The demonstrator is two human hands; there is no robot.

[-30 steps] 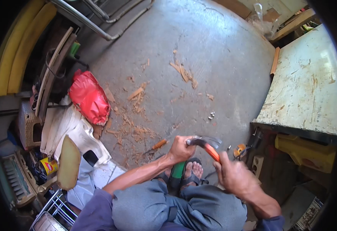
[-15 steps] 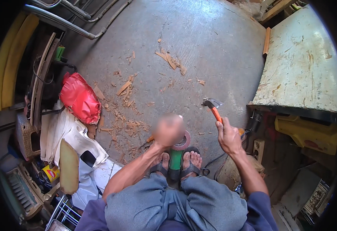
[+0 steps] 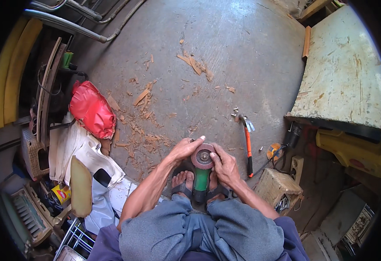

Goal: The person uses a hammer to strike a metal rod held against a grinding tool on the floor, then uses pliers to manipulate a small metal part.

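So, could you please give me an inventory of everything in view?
Grinder: one, green, between the feet
Disc: one, reddish-brown, on the grinder
Hammer: one, orange and black, floor at right
Scraps: many, brown, floor ahead and left
Bag: one, red, left
Worktop: one, scuffed white, right
Box: one, tan, right of the feet
Metal tubes: several, silver, top left
Strips: two, yellow, far left
Trousers: one pair, grey-blue, lower middle
Sandals: two, dark, on the feet
Left hand: one, bare, disc's left side
Right hand: one, bare, thumb on disc
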